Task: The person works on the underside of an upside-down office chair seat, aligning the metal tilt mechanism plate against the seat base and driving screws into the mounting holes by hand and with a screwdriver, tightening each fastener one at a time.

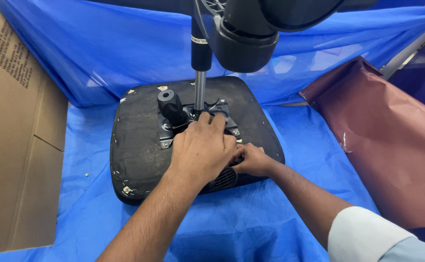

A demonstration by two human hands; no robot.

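Blue sheet [101, 53] under everything; cardboard box [13, 136] at left, maroon wrap [392, 145] at right. Upturned chair seat [135, 145] at centre, gas post [200, 73] standing up from its metal plate [219, 109], black knob [169, 104] just left. Left hand [201, 148] flat on plate — fingers curled, hold unclear. Right hand [253, 160] half closed at plate's near-right edge — grip hidden, can't tell. Tiny screw [87, 174] near left.

So the seat pan [139, 145] sits upside down in the middle of the frame, black fabric underside facing up, with staples dotted round its edge. Bolted to its centre is a black metal mechanism plate [222, 110] with a chunky black knob [169, 104] sticking up on its left side. A gas lift cylinder [200, 73], black sleeve over a silver rod, stands straight up from the plate toward the top of the frame.
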